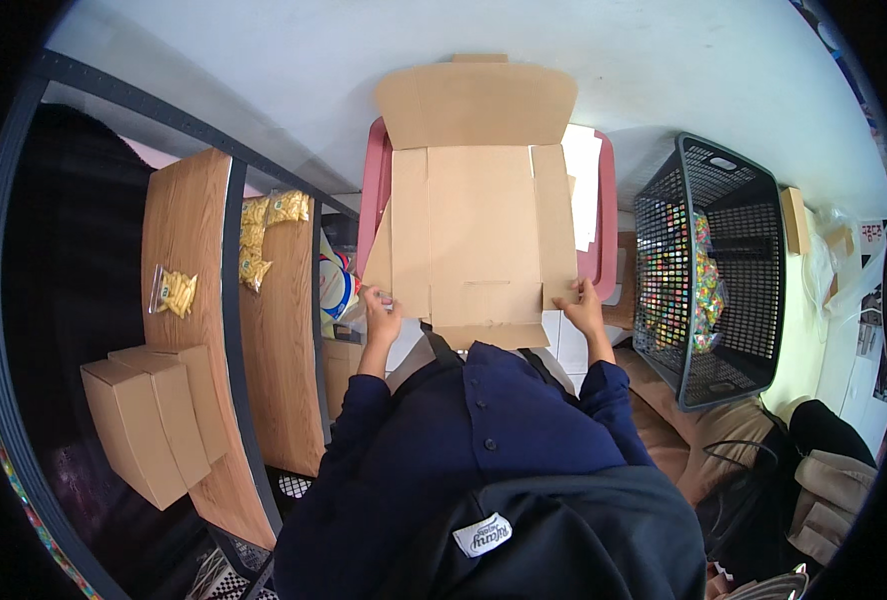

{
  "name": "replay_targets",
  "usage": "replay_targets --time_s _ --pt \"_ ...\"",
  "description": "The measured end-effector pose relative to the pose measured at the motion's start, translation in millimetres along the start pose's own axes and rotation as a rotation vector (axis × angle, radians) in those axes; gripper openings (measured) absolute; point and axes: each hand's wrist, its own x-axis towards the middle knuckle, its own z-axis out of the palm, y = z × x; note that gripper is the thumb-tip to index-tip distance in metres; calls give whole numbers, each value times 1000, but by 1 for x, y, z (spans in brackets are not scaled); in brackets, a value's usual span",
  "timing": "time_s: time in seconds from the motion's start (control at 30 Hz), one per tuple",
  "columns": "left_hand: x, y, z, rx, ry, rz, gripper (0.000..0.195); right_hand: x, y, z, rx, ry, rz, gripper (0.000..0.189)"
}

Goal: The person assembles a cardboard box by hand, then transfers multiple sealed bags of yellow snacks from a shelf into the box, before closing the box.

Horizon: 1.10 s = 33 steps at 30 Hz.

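In front of me lies an unfolded cardboard box blank, its creased flaps spread out. The wide rounded flap at its far end leans up toward the wall. My left hand grips the near left corner of the cardboard. At the near right corner, my right hand pinches a side flap between thumb and fingers. Beneath the cardboard is a dark pink plastic surface, its sides showing left and right. White paper sheets stick out from under the cardboard on the right.
Wood-grain shelves at left hold folded-up cardboard boxes, a small snack bag and several more snack bags. To the right stands a dark plastic crate with bags of colourful sweets. A white wall rises behind.
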Motion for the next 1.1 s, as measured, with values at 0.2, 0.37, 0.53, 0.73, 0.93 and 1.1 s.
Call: replay_targets --time_s 0.2,0.37,0.53,0.73,0.93,1.1 --pt "-6 25 -18 -209 -22 128 25 -11 -23 -15 169 -138 5 49" --pt "2 8 -8 -533 -150 259 24 -15 -37 -23 19 -196 -225 51" --pt "-12 52 -12 -193 -182 343 21 -13 -53 -18 -148 -143 -282 32" --pt "-10 76 -9 242 -1 782 22 -17 -96 -12 -481 113 -719 22" --pt "-17 97 7 350 6 990 24 -11 -93 3 -483 -52 -723 20" --pt "-11 107 23 259 -91 970 10 -6 -90 9 -423 -20 -726 14"
